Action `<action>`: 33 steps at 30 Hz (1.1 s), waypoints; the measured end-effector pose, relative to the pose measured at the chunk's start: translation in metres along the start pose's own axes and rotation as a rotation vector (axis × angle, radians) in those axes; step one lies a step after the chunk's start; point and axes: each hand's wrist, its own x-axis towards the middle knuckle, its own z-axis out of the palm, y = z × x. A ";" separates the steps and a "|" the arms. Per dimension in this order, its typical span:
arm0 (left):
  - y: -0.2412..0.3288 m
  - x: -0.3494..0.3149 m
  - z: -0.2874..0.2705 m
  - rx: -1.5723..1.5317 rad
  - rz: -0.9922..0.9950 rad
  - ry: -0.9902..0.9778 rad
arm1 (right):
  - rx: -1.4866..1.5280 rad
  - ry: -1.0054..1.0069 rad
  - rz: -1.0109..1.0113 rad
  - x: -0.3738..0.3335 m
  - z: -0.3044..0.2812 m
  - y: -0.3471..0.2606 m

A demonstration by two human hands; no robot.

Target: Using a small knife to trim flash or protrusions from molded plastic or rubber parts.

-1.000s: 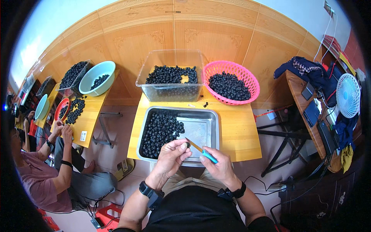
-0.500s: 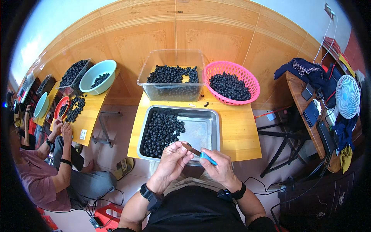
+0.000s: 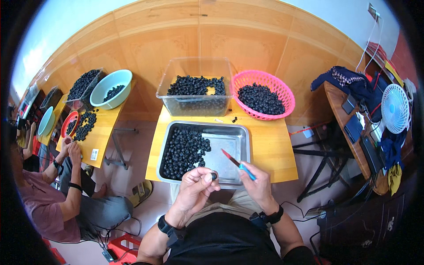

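My left hand [image 3: 197, 186] pinches one small black round piece [image 3: 214, 176] between thumb and fingertips, just over the front edge of the metal tray [image 3: 248, 152]. In my right hand [image 3: 257, 187] is a small knife [image 3: 238, 164] with a blue handle and a dark blade, reddish toward the tip. The blade points up and left over the bare right half of the tray, apart from the held piece. Many similar black pieces [image 3: 181, 152] fill the tray's left half; they look berry-like, but their exact kind is unclear.
Behind the tray stand a clear plastic bin [image 3: 194, 104] and a pink basket [image 3: 289, 95], both holding black pieces. At left, a person [image 3: 53, 198] works at another table with a mint-green basin [image 3: 126, 84]. A fan [image 3: 395, 108] is at the right.
My right hand has drawn the knife away from my left hand, and its blade now points over the tray. The black piece in my left fingertips has come into plain view.
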 end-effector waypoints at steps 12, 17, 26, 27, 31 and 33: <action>-0.006 0.003 -0.010 -0.005 -0.061 0.064 | 0.151 -0.158 -0.213 0.002 0.010 -0.042; -0.014 -0.003 -0.016 0.100 -0.133 0.034 | 0.154 -0.191 -0.326 0.004 0.016 -0.041; -0.008 0.003 -0.026 0.870 0.031 0.145 | -0.067 0.043 -0.294 0.030 0.000 -0.013; -0.003 0.003 -0.027 1.263 0.109 0.190 | -0.121 0.096 -0.275 0.042 -0.008 -0.013; 0.008 0.013 -0.032 1.793 0.371 0.096 | -0.173 0.337 -0.345 0.102 -0.033 0.002; 0.009 0.017 -0.031 1.831 0.353 0.091 | -0.276 0.384 -0.370 0.140 -0.048 0.005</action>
